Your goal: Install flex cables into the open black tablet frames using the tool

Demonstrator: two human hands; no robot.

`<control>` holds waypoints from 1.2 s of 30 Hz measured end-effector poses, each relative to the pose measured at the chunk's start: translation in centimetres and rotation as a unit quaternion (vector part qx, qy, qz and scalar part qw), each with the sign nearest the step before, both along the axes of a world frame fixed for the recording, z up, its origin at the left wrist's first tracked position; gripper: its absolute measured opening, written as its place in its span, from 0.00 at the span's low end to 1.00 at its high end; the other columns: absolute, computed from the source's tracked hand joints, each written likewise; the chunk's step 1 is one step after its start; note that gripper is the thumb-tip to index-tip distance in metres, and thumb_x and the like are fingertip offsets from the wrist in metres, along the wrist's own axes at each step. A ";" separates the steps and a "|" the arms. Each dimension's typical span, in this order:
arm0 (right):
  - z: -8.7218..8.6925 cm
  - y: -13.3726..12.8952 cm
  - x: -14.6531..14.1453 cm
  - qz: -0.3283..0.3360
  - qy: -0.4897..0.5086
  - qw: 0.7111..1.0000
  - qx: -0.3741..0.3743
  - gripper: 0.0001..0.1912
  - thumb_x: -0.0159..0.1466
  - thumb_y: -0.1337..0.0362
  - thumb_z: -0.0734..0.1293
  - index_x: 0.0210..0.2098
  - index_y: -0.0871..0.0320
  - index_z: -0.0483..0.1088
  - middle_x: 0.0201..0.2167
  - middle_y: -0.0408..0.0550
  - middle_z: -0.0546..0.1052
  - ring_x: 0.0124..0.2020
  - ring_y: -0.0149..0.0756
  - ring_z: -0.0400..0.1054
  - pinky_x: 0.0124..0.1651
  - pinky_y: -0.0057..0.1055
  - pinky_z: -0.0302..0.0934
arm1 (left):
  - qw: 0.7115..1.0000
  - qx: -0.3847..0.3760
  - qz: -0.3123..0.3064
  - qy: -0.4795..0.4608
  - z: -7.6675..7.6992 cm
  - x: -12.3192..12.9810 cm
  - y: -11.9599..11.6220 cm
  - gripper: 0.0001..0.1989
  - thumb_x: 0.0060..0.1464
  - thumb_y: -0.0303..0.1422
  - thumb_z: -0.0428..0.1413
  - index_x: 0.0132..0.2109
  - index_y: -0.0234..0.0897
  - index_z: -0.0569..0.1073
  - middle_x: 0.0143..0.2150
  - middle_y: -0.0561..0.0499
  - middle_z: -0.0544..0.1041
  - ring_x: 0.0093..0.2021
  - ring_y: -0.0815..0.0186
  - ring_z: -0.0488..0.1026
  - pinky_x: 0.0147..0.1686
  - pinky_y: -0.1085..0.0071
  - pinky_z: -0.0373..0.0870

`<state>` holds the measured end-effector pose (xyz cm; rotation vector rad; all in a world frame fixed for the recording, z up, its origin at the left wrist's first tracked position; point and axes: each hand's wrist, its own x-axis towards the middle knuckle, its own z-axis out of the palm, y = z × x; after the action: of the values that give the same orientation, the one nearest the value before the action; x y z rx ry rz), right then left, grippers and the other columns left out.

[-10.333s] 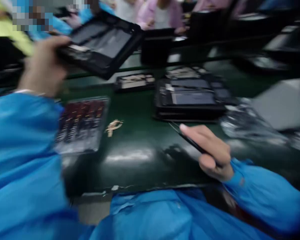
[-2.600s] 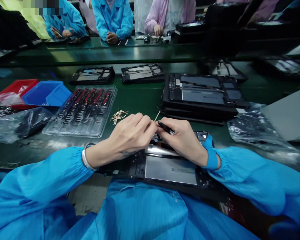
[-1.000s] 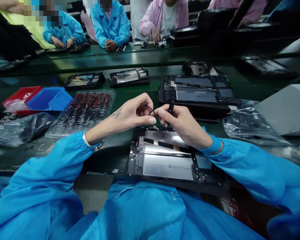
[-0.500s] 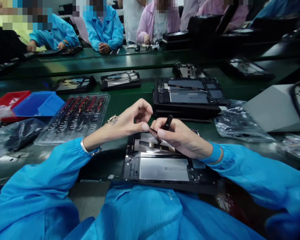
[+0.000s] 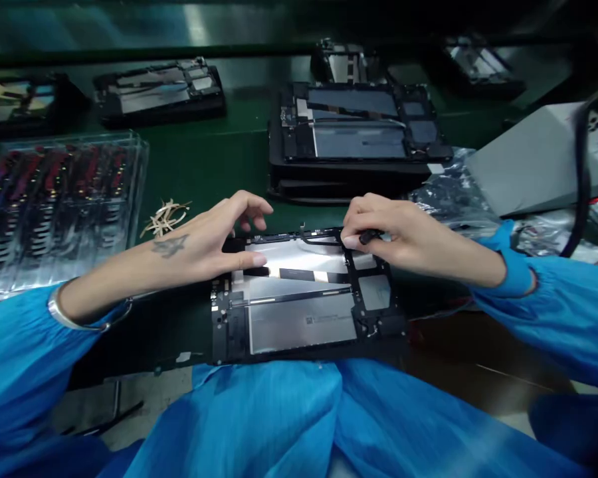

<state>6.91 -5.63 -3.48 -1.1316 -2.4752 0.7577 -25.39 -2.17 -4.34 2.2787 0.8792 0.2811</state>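
Observation:
An opened tablet frame with a silvery inner plate lies at the near edge of the green bench. My left hand rests on its upper left corner, thumb flat on the plate and fingers spread. My right hand is at the frame's upper right corner and pinches a thin black tool whose tip touches the frame's top edge. A thin black cable runs along that top edge between my two hands.
A stack of similar black frames stands behind. A clear tray of small red and black parts sits at left, with a tan scrap bundle beside it. Another frame lies far left; a grey box and plastic bags are at right.
My hands were raised together pinching a thin cable above the frame; now they have come apart and dropped onto its top corners. The camera has tilted down and closer.

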 end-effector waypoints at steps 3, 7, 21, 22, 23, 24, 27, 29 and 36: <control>-0.2 0.2 0.0 0.012 -0.024 0.999 -0.042 0.08 0.68 0.66 0.62 0.33 0.57 0.71 0.38 0.49 0.73 0.39 0.39 0.64 0.40 0.36 0.56 | 1.000 0.003 -0.010 0.008 -0.4 -0.1 0.0 0.27 0.63 0.47 0.58 0.63 0.43 0.61 0.57 0.45 0.69 0.54 0.57 0.70 0.51 0.59 0.71; -0.3 0.7 -0.3 0.010 -0.039 0.998 -0.057 0.07 0.67 0.66 0.62 0.32 0.57 0.70 0.37 0.49 0.73 0.39 0.39 0.65 0.39 0.36 0.55 | 1.000 0.006 -0.023 0.011 -0.9 -0.1 -0.1 0.26 0.63 0.48 0.57 0.63 0.45 0.62 0.58 0.45 0.69 0.54 0.55 0.70 0.49 0.58 0.73; -0.6 1.3 -0.9 -0.020 -0.087 0.994 -0.055 0.08 0.66 0.64 0.62 0.32 0.58 0.70 0.35 0.49 0.72 0.36 0.38 0.64 0.37 0.34 0.53 | 0.993 0.057 -0.107 0.010 -2.2 0.4 -0.8 0.21 0.68 0.43 0.53 0.63 0.42 0.63 0.65 0.42 0.65 0.61 0.55 0.66 0.55 0.62 0.69; -0.6 1.3 -0.9 -0.020 -0.093 0.994 -0.052 0.08 0.66 0.65 0.61 0.32 0.58 0.70 0.35 0.49 0.72 0.36 0.38 0.64 0.38 0.34 0.53 | 0.992 0.061 -0.113 0.012 -2.3 0.4 -0.8 0.21 0.68 0.42 0.52 0.63 0.42 0.63 0.66 0.42 0.65 0.62 0.55 0.66 0.55 0.63 0.68; -0.6 1.3 -1.0 -0.019 -0.097 0.994 -0.049 0.08 0.66 0.65 0.61 0.32 0.58 0.69 0.35 0.49 0.72 0.36 0.38 0.65 0.38 0.34 0.53 | 0.991 0.069 -0.119 0.013 -2.4 0.5 -0.8 0.20 0.68 0.42 0.52 0.63 0.42 0.63 0.66 0.42 0.64 0.62 0.55 0.66 0.56 0.63 0.68; -0.6 1.3 -1.0 -0.018 -0.101 0.994 -0.046 0.08 0.66 0.65 0.61 0.32 0.58 0.69 0.35 0.49 0.72 0.36 0.38 0.65 0.38 0.34 0.53 | 0.989 0.077 -0.123 0.014 -2.5 0.5 -0.8 0.20 0.69 0.42 0.52 0.63 0.41 0.62 0.66 0.41 0.64 0.63 0.56 0.66 0.56 0.64 0.68; -0.5 1.3 -1.1 -0.017 -0.108 0.993 -0.039 0.08 0.66 0.66 0.61 0.31 0.58 0.69 0.34 0.49 0.72 0.36 0.38 0.65 0.37 0.34 0.52 | 0.985 0.111 -0.126 0.026 -2.6 0.8 -0.8 0.20 0.70 0.41 0.50 0.64 0.40 0.61 0.67 0.41 0.63 0.63 0.56 0.66 0.56 0.64 0.68; -0.5 1.3 -1.1 -0.017 -0.111 0.993 -0.037 0.08 0.66 0.66 0.61 0.31 0.58 0.69 0.34 0.49 0.72 0.36 0.38 0.65 0.37 0.34 0.52 | 0.981 0.139 -0.128 0.039 -2.5 1.1 -0.9 0.20 0.71 0.41 0.48 0.65 0.40 0.61 0.69 0.42 0.62 0.65 0.56 0.65 0.58 0.64 0.66; -0.7 1.3 -1.1 -0.018 -0.110 0.993 -0.033 0.08 0.66 0.66 0.61 0.31 0.58 0.69 0.35 0.49 0.72 0.36 0.37 0.65 0.36 0.33 0.52 | 0.967 0.195 -0.140 0.085 -2.0 2.2 -1.2 0.17 0.73 0.41 0.42 0.60 0.38 0.64 0.70 0.46 0.61 0.65 0.59 0.64 0.58 0.64 0.67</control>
<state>5.77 -4.36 -4.14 -1.3456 -2.6176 0.7442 -23.23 -3.38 -6.37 2.7912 0.6096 0.1415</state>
